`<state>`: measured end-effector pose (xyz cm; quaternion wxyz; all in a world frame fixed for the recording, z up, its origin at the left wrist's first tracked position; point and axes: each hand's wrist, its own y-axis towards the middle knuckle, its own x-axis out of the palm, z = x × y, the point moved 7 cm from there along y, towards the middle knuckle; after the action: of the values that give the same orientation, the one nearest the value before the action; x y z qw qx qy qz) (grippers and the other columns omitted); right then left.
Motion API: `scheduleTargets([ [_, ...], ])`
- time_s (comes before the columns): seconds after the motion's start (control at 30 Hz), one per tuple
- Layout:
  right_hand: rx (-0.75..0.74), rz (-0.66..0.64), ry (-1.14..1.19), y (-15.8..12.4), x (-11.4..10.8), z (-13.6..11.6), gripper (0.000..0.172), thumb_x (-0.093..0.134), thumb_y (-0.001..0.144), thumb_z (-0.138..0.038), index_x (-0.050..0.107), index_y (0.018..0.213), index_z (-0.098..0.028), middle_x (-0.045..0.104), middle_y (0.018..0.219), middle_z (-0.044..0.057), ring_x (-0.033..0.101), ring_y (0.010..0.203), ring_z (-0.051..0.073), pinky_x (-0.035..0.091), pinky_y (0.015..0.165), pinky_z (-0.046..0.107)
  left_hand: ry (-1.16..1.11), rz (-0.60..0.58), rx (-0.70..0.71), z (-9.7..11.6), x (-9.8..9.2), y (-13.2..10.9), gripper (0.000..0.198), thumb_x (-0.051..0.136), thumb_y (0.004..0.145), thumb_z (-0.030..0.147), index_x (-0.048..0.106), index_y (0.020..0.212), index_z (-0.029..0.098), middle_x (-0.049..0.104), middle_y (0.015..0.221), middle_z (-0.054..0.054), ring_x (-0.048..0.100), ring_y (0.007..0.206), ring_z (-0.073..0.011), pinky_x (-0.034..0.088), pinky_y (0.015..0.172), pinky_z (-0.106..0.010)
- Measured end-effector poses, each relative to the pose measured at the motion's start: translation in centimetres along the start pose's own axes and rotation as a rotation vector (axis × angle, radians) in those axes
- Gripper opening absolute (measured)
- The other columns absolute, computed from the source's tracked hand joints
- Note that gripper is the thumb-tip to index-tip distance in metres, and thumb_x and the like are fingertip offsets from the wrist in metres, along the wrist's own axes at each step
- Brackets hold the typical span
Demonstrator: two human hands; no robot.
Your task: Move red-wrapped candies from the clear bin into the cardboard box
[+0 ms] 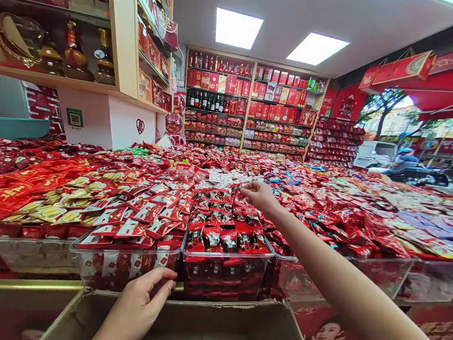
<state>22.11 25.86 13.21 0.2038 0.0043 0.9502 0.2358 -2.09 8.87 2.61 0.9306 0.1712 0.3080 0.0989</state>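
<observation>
My right hand (262, 197) reaches over a clear plastic tub (228, 254), its thumb and fingertips pinched together at the far end of the rows. A small dark-and-red wrapped packet (239, 187) shows at those fingertips, partly covered by them. Inside the tub, red and black candy packets (212, 237) stand in neat rows. My left hand (139, 300) is loosely curled above the left rim of an open cardboard box (229, 305), thumb and forefinger a little apart with nothing visible between them. Bare cardboard shows at the bottom of the box.
To the left, another tub (126, 251) holds red and white packets (152, 211). Gold-and-red packets (56, 210) lie beyond it. More heaped sweets extend to the right. Shelves (248, 113) with bottles and red boxes stand behind; a glass-shelved cabinet (114, 31) overhangs at left.
</observation>
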Motion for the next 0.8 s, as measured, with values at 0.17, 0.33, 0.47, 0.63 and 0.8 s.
scheduleTargets([
  [0.17,0.015,-0.055,0.043,0.1,1.4,-1.2,0.015,0.057,0.065,-0.026,0.052,0.065,-0.012,0.047,0.048,-0.003,0.035,0.041,0.005,0.027,0.041,0.02,0.002,-0.017,0.011,0.3,-0.2,0.1,0.014,0.053,0.07,0.034,0.063,0.073,0.024,0.066,0.061,0.003,0.06,0.059,-0.018,0.044,0.054,-0.021],
  [0.33,0.023,-0.092,0.063,-0.2,2.3,-1.6,0.013,0.058,0.064,-0.024,0.052,0.064,-0.013,0.043,0.046,-0.005,0.031,0.04,0.005,0.023,0.04,0.019,0.058,-0.119,0.014,0.4,0.0,0.2,0.015,0.051,0.074,0.032,0.062,0.076,0.024,0.066,0.067,0.002,0.06,0.065,-0.0185,0.045,0.06,-0.022],
  [0.47,0.04,-0.089,0.078,-0.5,2.0,-1.4,0.016,0.06,0.063,-0.026,0.051,0.065,-0.013,0.047,0.05,-0.004,0.034,0.043,0.005,0.026,0.042,0.019,0.121,-0.161,0.042,-0.2,0.3,0.2,0.016,0.046,0.078,0.032,0.059,0.082,0.024,0.066,0.076,0.002,0.06,0.072,-0.0173,0.044,0.065,-0.022],
  [0.63,0.098,-0.133,0.105,-2.2,1.5,-0.8,0.019,0.06,0.062,-0.03,0.051,0.066,-0.014,0.043,0.045,-0.007,0.032,0.039,0.004,0.024,0.04,0.019,0.155,-0.186,0.056,-0.7,0.6,0.0,0.017,0.044,0.08,0.032,0.058,0.084,0.023,0.066,0.079,0.002,0.06,0.074,-0.0157,0.043,0.066,-0.021],
  [0.8,0.153,-0.205,0.135,-4.4,2.1,-0.1,0.023,0.059,0.063,-0.034,0.05,0.068,-0.014,0.045,0.047,-0.006,0.032,0.038,0.004,0.022,0.038,0.018,0.176,-0.19,0.069,-0.7,0.6,0.1,0.017,0.043,0.08,0.032,0.057,0.085,0.023,0.066,0.079,0.003,0.06,0.074,-0.015,0.043,0.065,-0.02],
])
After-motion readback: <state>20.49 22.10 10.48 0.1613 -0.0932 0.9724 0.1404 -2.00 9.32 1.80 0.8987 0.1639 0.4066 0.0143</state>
